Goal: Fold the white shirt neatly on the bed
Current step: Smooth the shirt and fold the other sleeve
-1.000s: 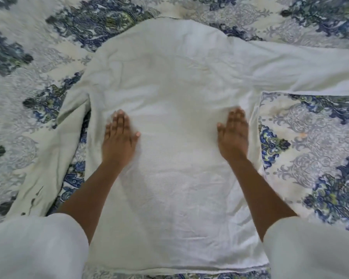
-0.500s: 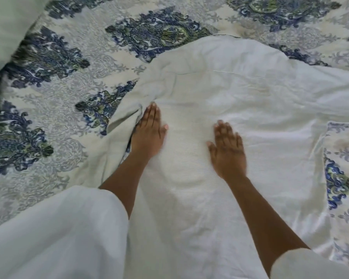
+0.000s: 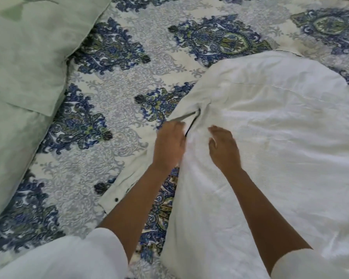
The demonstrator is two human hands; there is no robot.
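head view: white shirt (image 3: 270, 148) lies spread on the bed (image 3: 119, 77), soft and limp. left hand (image 3: 170, 146) pinches its sleeve seam; right hand (image 3: 224, 149) rests open just beside, steadying.

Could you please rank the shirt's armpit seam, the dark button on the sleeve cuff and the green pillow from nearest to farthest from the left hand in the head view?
From the left hand:
1. Armpit seam, just above the fingers.
2. Dark button, lower left on the cuff.
3. Green pillow, far upper left.
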